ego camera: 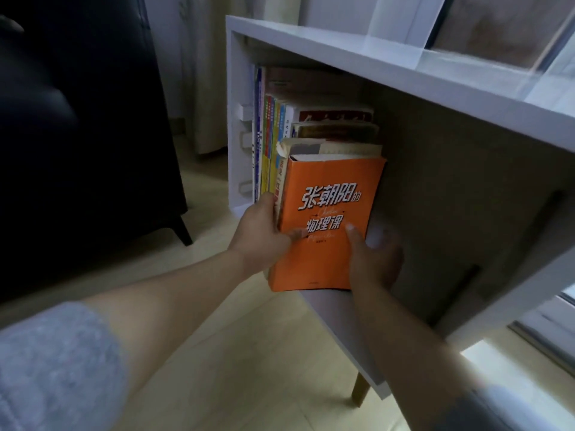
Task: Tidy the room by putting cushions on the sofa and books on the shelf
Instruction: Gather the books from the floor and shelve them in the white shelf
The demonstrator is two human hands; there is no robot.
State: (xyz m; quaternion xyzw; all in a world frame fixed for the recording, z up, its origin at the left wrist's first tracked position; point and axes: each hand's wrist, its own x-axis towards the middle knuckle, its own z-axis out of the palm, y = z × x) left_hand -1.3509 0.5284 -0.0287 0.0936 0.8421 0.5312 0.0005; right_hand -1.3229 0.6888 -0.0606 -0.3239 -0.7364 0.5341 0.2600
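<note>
I had both hands clamped on the orange book (329,213): left hand (261,231) on the spine edge, right hand (373,256) on the opposite edge, thumbs on the cover. The book sat at the shelf's (342,48) front edge, just beside the upright books (270,135). Its long axis pointed away from me into the opening, near end overhanging. Neither hand was nearer.

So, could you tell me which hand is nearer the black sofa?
The left hand grips the orange book's edge facing the black sofa; the right hand holds the opposite side.
</note>
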